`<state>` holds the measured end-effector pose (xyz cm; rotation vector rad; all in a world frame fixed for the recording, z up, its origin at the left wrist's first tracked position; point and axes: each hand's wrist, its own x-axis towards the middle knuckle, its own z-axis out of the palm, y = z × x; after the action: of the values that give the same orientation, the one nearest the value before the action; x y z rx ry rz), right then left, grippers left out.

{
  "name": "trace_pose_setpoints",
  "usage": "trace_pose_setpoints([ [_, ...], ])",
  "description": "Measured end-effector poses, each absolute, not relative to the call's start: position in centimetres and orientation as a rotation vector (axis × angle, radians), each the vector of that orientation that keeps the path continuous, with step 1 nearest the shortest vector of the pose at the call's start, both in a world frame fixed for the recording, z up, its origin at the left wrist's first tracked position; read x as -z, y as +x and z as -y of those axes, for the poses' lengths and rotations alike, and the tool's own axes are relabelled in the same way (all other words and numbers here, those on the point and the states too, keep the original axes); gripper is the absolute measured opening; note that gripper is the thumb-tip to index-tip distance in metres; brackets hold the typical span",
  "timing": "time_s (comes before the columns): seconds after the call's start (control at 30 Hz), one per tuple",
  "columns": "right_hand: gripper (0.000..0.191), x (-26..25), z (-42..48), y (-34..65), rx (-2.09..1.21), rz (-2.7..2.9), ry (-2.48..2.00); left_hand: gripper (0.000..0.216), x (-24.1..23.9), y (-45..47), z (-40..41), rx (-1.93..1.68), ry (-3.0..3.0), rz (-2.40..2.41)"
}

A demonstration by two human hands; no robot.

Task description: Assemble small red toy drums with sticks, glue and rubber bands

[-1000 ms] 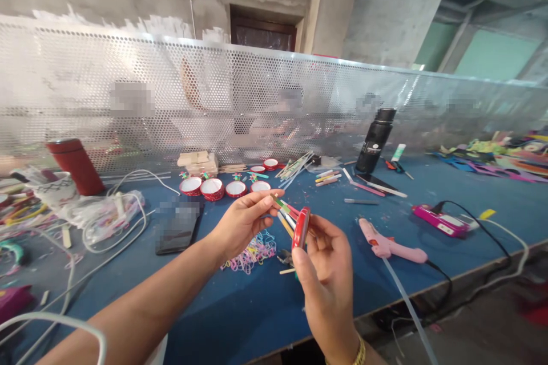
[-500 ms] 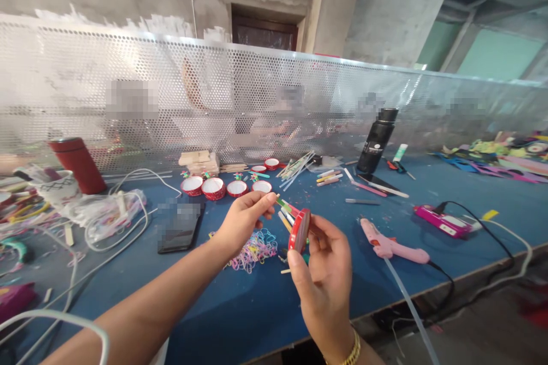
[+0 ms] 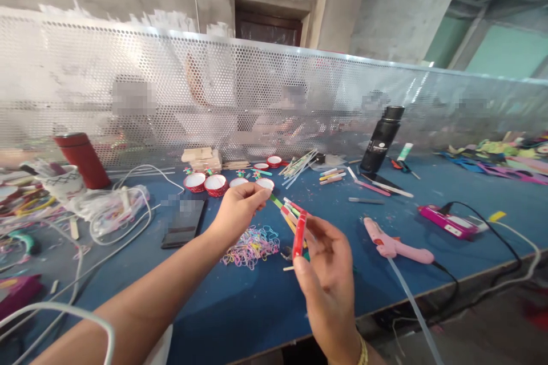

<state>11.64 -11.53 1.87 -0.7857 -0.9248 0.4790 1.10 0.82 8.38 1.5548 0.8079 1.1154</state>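
Two bare hands work above a blue desk (image 3: pixel 209 319). We see the left hand (image 3: pixel 240 205) with thumb and forefinger pressed narrowly together on the end of a green strip (image 3: pixel 277 201); this light pinch presumably leaves most of the strip's length exposed. The right hand (image 3: pixel 329 265) has its fingers closed about a red piece (image 3: pixel 300 234), thumb on the near side and the others behind. We see this piece nearly edge-on, raised clear of the desk and just beside the far end of the strip; it is probably turned so that its narrow side meets the strip. Whether the two touch, we cannot tell. Nor can we tell whether the coloured rods (image 3: pixel 293 205) behind them are held or lie beyond.

Beneath the hands we note a heap of small coloured loops (image 3: pixel 252 248). Farther off, red-and-white cups (image 3: pixel 216 185) stand in a row, likely kept out of the working space. To the right lies a pink glue gun (image 3: pixel 398 248), its handle turned outward, perhaps for easy reach by the right hand.
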Motion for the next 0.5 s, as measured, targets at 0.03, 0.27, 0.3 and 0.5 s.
trace_pose_setpoints([
  [0.03,0.046,-2.0,11.6,11.9,-0.531,0.865,-0.766,0.026,-8.5,1.0,-0.9,-1.115,1.551,-0.812],
  [0.27,0.033,-2.6,12.4,13.5,-0.954,0.563,-0.625,0.029,-9.3,0.5,-1.4,-1.083,1.582,-0.812],
  [0.3,0.031,-2.5,12.5,13.6,-0.982,0.536,-0.613,0.029,-9.3,0.5,-1.4,-1.072,1.592,-0.815],
  [0.5,0.033,-2.4,12.1,13.7,-1.138,0.491,-0.548,0.028,-9.1,0.5,-1.4,-1.034,1.661,-0.815],
])
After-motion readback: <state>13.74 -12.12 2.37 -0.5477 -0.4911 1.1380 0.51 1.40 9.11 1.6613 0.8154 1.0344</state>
